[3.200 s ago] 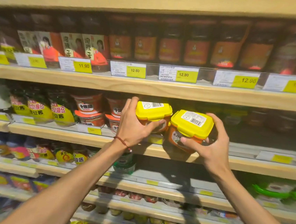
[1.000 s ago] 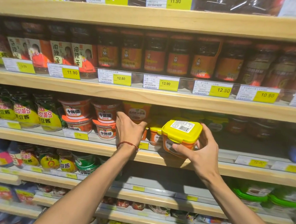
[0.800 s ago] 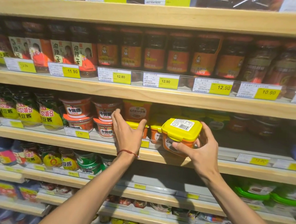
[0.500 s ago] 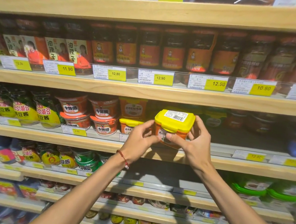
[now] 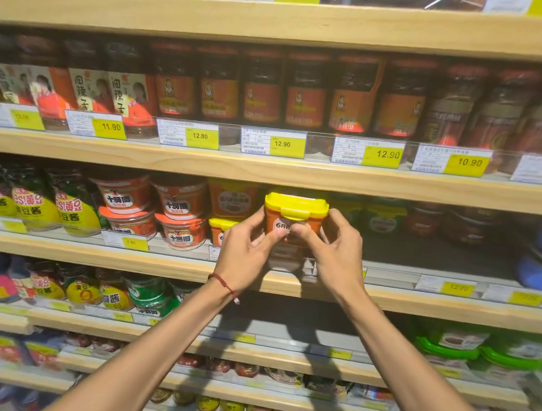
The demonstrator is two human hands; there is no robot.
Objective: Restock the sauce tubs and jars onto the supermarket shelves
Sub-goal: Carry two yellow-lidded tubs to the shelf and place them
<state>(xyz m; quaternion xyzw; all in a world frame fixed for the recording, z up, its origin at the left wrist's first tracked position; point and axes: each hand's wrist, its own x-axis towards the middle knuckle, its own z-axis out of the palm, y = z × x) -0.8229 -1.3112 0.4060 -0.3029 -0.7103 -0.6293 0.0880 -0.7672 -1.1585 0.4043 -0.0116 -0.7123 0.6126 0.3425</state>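
1. Step in hand: shelving one yellow-lidded sauce tub [image 5: 296, 206] on the middle shelf [image 5: 90, 253], centre of frame. Tub held high, close under the shelf board above, label side facing out.
2. Left hand [image 5: 248, 246] and right hand [image 5: 335, 249] both closed around the tub, thumbs pinching the front face, fingers round the sides. Nothing else carried.
3. Just left of the tub: matching orange tubs [image 5: 231, 201], one stacked on another. Further left: red-lidded tubs [image 5: 179, 202]. To the right: a dark gap in the row.
4. Next move, as a judgement: push the tub back and settle it level beside or in line with the matching tubs, label forward, then let go with both hands. Little headroom under the upper board, so a flat, careful slide needed.
5. Hard to tell: tub base covered by fingers, so unclear whether resting on something or held in the air. Dark shape right below the tub not identifiable.
6. Back of the middle shelf in shadow, depth of the free space unclear. Jars [image 5: 261, 97] on the shelf above blurred. Top and bottom shelves cut off by the frame edges.
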